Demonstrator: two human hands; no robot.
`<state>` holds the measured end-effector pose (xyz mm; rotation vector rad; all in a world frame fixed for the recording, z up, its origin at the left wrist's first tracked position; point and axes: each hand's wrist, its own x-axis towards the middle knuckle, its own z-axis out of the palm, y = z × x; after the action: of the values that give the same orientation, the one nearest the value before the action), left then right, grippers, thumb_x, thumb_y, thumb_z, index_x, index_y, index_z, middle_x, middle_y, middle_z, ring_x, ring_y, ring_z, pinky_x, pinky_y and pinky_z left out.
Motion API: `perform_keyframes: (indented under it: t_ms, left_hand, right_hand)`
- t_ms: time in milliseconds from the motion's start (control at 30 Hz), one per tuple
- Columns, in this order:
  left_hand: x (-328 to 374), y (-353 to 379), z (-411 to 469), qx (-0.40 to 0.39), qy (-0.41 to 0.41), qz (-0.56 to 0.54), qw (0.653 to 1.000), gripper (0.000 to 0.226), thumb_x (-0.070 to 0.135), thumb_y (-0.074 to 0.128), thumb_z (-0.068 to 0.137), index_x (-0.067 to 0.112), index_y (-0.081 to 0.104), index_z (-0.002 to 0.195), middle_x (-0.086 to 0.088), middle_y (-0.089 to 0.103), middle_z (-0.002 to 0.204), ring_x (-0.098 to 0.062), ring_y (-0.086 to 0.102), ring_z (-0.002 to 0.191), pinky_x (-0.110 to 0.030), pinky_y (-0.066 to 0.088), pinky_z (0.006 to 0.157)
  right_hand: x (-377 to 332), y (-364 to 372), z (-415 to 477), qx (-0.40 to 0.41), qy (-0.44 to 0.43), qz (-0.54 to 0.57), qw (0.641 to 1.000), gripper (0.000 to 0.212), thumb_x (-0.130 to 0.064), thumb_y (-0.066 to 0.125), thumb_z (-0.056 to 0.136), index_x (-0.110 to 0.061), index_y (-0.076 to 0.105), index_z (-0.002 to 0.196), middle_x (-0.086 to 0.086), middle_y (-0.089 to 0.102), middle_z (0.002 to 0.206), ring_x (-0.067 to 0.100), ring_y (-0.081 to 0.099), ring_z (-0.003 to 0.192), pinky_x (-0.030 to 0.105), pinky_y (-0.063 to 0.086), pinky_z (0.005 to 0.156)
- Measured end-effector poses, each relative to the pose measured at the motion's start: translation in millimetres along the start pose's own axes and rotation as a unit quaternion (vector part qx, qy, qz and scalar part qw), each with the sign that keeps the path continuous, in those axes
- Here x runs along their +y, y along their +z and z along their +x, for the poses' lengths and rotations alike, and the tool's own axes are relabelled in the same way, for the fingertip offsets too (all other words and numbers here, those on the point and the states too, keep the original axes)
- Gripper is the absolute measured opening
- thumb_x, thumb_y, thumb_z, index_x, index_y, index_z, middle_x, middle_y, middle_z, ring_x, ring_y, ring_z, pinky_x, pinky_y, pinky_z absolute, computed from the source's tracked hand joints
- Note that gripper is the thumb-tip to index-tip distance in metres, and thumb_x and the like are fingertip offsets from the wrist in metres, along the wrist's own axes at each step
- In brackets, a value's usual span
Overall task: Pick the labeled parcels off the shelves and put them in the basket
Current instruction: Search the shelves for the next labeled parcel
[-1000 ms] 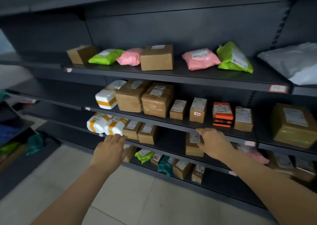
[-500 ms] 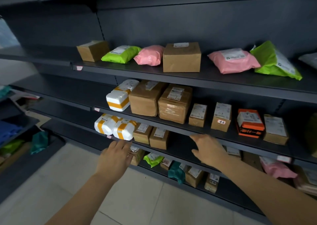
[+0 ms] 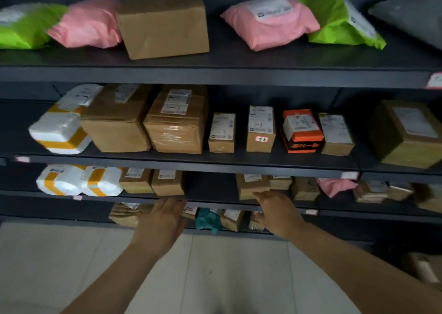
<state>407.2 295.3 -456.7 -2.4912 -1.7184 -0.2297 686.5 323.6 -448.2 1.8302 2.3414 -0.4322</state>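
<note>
Dark shelves carry many labeled parcels. The top shelf holds a brown box, pink bags and green bags. On the middle shelf stand white foam boxes with yellow tape, cardboard boxes and an orange box. My left hand is open with nothing in it, fingers at the edge of the third shelf below a small brown box. My right hand is open too, its fingertips close to another brown box. No basket is in view.
A lower shelf behind my hands holds a teal bag and small cardboard boxes. A grey bag lies at the top right. Pale tiled floor spreads below the shelves.
The view has come much closer to the shelves and shifted right. Both hands have moved nearer together toward the third shelf's edge. Neither has taken hold of anything.
</note>
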Motion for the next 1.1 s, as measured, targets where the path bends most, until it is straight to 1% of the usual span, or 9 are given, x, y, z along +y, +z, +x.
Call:
perform_keyframes:
  t_ms: [100,233,367,500,633,767,867,967,1100]
  left_hand:
    - [9.1,57.2,29.9,-0.006,0.060,-0.023,0.998,0.049,0.023,0.087,0.056,0.009,0.069,0.100,-0.006,0.068,0.088,-0.026,0.066,0.076,-0.031,0.054,0.051]
    - [28.0,137.1,57.0,-0.006,0.101,-0.045,0.994,0.038,0.034,0.057,0.074,0.013,0.069,0.103,-0.001,0.068,0.089,-0.020,0.066,0.076,-0.026,0.054,0.055]
    - [48.6,207.7,88.2,-0.017,0.122,-0.040,0.992,0.046,0.034,0.082,0.061,0.018,0.070,0.103,0.003,0.068,0.092,-0.016,0.066,0.079,-0.027,0.054,0.055]
    - [64.5,268.4,130.1,0.005,0.134,-0.037,0.990,0.056,0.032,0.087,0.054,0.016,0.069,0.106,0.000,0.068,0.096,-0.020,0.066,0.080,-0.028,0.053,0.050]
    - [83.3,324.7,172.9,0.026,0.125,-0.080,0.989,0.057,0.033,0.074,0.076,0.017,0.055,0.128,-0.005,0.059,0.122,-0.028,0.058,0.107,-0.040,0.056,0.070]
    - [96.6,365.8,206.9,-0.046,0.057,-0.106,0.992,0.066,0.051,0.047,0.091,0.035,0.017,0.147,0.007,0.013,0.155,-0.025,0.012,0.140,-0.043,0.033,0.108]
    - [94.3,382.0,218.4,-0.062,0.048,-0.155,0.985,0.072,0.056,0.050,0.086,0.040,0.014,0.146,0.007,0.000,0.157,-0.033,0.012,0.140,-0.042,0.023,0.114]
    - [82.3,389.8,213.9,-0.030,0.053,-0.175,0.983,0.071,0.054,0.053,0.085,0.040,0.018,0.145,0.007,0.005,0.157,-0.033,0.021,0.138,-0.039,0.022,0.114]
    - [47.6,387.3,192.5,-0.003,0.036,-0.160,0.987,0.071,0.057,0.052,0.084,0.042,0.018,0.145,0.009,0.009,0.155,-0.027,0.026,0.135,-0.034,0.026,0.110]
  right_hand:
    - [29.2,37.6,9.4,-0.004,0.048,0.011,0.999,0.051,-0.032,0.052,0.093,-0.018,0.039,0.140,0.004,0.054,0.132,0.022,0.049,0.120,0.029,0.039,0.100]
    - [61.1,92.4,27.2,-0.018,0.099,0.015,0.995,0.054,-0.032,0.050,0.095,-0.019,0.032,0.144,0.003,0.048,0.138,0.021,0.044,0.127,0.031,0.033,0.105]
    - [91.7,146.9,58.7,0.005,0.128,0.027,0.991,0.054,-0.034,0.047,0.096,-0.018,0.031,0.145,0.003,0.046,0.140,0.021,0.042,0.128,0.030,0.032,0.106]
    - [129.6,193.1,104.6,0.082,0.118,0.051,0.988,0.059,-0.038,0.048,0.094,-0.020,0.028,0.146,0.000,0.044,0.141,0.020,0.038,0.130,0.030,0.031,0.105]
    - [160.3,230.6,154.7,0.170,0.091,0.112,0.975,0.065,-0.040,0.053,0.093,-0.020,0.025,0.148,0.000,0.036,0.148,0.019,0.033,0.135,0.028,0.029,0.111]
    - [169.6,261.1,197.2,0.229,0.076,0.252,0.937,0.071,-0.041,0.057,0.091,-0.021,0.021,0.149,0.004,0.032,0.149,0.020,0.034,0.134,0.029,0.035,0.108]
    - [166.7,277.9,216.7,0.266,0.047,0.256,0.928,0.064,-0.034,0.054,0.094,-0.026,0.022,0.149,0.002,0.027,0.152,0.018,0.030,0.137,0.027,0.029,0.111]
    - [157.6,288.3,224.9,0.323,0.027,0.233,0.917,0.061,-0.023,0.057,0.093,-0.027,0.029,0.147,-0.002,0.034,0.148,0.015,0.036,0.132,0.024,0.031,0.107]
    - [127.7,292.4,235.0,0.313,-0.013,0.239,0.919,0.061,-0.025,0.057,0.093,-0.032,0.029,0.146,-0.008,0.029,0.149,0.011,0.039,0.129,0.023,0.035,0.107]
